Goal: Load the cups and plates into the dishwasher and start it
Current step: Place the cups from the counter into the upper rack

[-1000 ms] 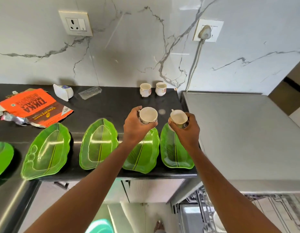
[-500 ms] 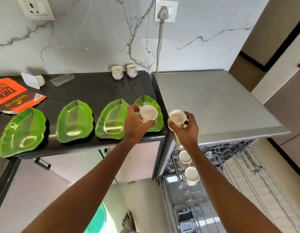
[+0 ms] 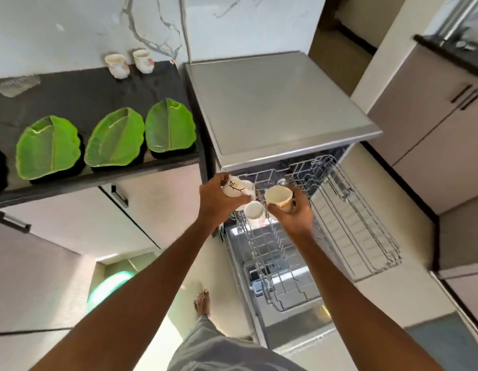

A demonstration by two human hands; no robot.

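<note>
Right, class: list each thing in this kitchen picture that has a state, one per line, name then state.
Left hand: holding a white patterned cup, tilted.
Right hand: holding a cream cup.
Silver dishwasher: door open.
Wire rack: pulled out.
White cup in the rack: loaded.
Green leaf-shaped plates: on the counter.

plates: green | counter: black | cups: cream, floral | dishwasher: silver

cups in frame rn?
5: two on the counter at the wall, one per hand, one racked. More may be hidden behind the hands.
</note>
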